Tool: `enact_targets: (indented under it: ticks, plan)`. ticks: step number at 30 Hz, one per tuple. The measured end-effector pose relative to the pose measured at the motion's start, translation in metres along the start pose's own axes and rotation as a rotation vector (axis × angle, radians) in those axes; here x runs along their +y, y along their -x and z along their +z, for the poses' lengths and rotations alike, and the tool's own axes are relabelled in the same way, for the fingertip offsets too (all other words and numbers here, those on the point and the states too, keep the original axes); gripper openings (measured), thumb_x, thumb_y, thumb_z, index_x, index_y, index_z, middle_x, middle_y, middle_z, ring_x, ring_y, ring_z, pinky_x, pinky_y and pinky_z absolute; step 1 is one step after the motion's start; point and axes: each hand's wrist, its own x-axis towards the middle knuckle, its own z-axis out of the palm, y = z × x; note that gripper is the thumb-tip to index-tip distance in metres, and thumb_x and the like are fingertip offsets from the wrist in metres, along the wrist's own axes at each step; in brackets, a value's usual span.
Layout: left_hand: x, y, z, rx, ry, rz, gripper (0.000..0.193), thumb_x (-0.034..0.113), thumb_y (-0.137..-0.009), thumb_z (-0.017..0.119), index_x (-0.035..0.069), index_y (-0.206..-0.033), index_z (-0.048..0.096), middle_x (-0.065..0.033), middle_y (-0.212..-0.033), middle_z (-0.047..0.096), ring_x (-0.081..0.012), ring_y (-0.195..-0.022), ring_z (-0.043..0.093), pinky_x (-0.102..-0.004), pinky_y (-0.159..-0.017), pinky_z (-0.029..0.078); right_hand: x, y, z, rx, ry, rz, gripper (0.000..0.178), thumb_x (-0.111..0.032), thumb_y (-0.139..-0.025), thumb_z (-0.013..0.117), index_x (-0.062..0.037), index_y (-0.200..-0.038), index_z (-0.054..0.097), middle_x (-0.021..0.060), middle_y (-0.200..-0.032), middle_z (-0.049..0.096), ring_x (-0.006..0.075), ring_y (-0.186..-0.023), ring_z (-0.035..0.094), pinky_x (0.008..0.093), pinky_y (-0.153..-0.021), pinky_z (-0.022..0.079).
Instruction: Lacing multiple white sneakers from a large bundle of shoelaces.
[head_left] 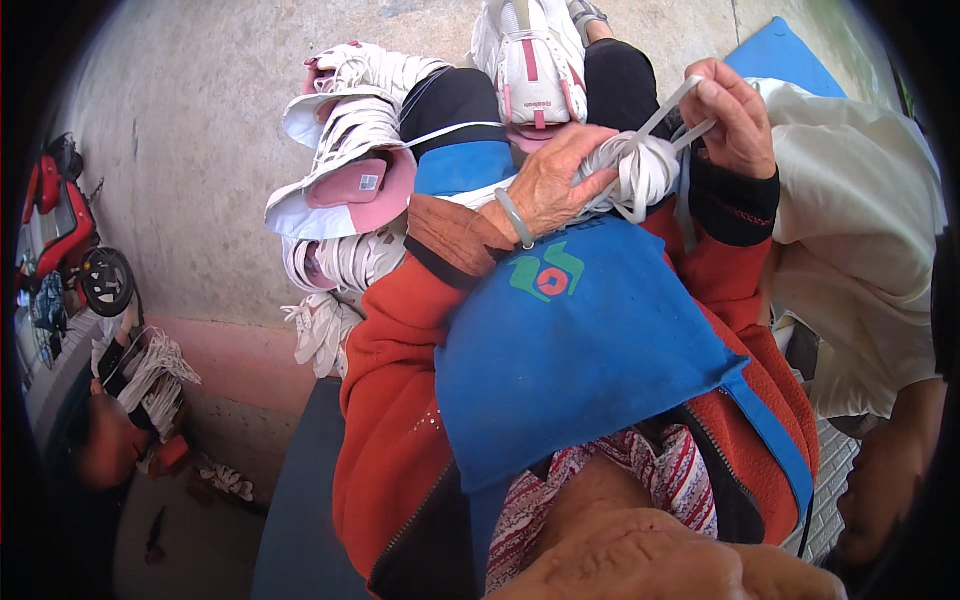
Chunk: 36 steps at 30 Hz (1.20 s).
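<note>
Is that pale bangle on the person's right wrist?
No, the bangle circles the wrist of the left hand, which holds the white lace bundle.

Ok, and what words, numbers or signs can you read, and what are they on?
White-and-pink shoe: a short line of lettering, clear enough to read, but I won't copy it out.
Blue apron: a green and red emblem, a picture sign.
White label on a pink shoe part: too small to read.
Black cuff: small red marks, too blurred to read.
</note>
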Motion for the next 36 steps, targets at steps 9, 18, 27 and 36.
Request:
enact_targets:
  ticks: [9,18,27,36]
  plan:
    - [-0.019,-0.002,0.005,-0.408,0.158,-0.442,0.064,0.028,-0.071,0.073,-0.001,-0.12,0.045,-0.0159,-0.106,0.058,-0.0234,-0.098,0.056,-0.0334,-0.088,0.042,0.034,-0.027,-0.016,0.329,0.862,-0.117,0.019,-0.018,-0.085,0.055,0.0001,-0.089,0.06,0.0004,-0.068,0.055,0.008,-0.052,0.049,0.0224,-0.052,0.042]
    - [-0.018,0.002,-0.001,-0.119,0.177,-0.455,0.064,0.031,-0.067,0.073,0.0,-0.117,0.047,-0.0214,-0.105,0.059,-0.0326,-0.099,0.057,-0.0374,-0.086,0.044,0.017,0.003,-0.018,-0.247,0.804,0.04,0.02,-0.019,-0.08,0.065,0.0009,-0.086,0.065,0.0045,-0.072,0.057,0.0113,-0.065,0.053,0.0254,-0.058,0.042]
    - [-0.009,-0.002,0.001,-0.142,0.063,-0.389,0.073,0.028,-0.068,0.075,0.001,-0.125,0.039,-0.018,-0.114,0.054,-0.0283,-0.103,0.055,-0.0356,-0.089,0.042,0.023,-0.002,-0.025,-0.223,0.51,0.15,0.02,-0.019,-0.085,0.058,0.0009,-0.085,0.06,0.0036,-0.072,0.056,0.0113,-0.067,0.054,0.0239,-0.064,0.043]
    - [-0.011,-0.006,0.021,-0.263,-0.087,-0.207,0.064,0.022,-0.068,0.072,0.003,-0.119,0.039,-0.0202,-0.104,0.053,-0.0381,-0.098,0.053,-0.0418,-0.083,0.042,-0.033,-0.04,-0.062,-0.042,-0.709,-0.116,0.017,-0.007,-0.086,0.051,-0.0035,-0.073,0.04,-0.0001,-0.064,0.033,0.0068,-0.048,0.029,0.0203,-0.042,0.025]
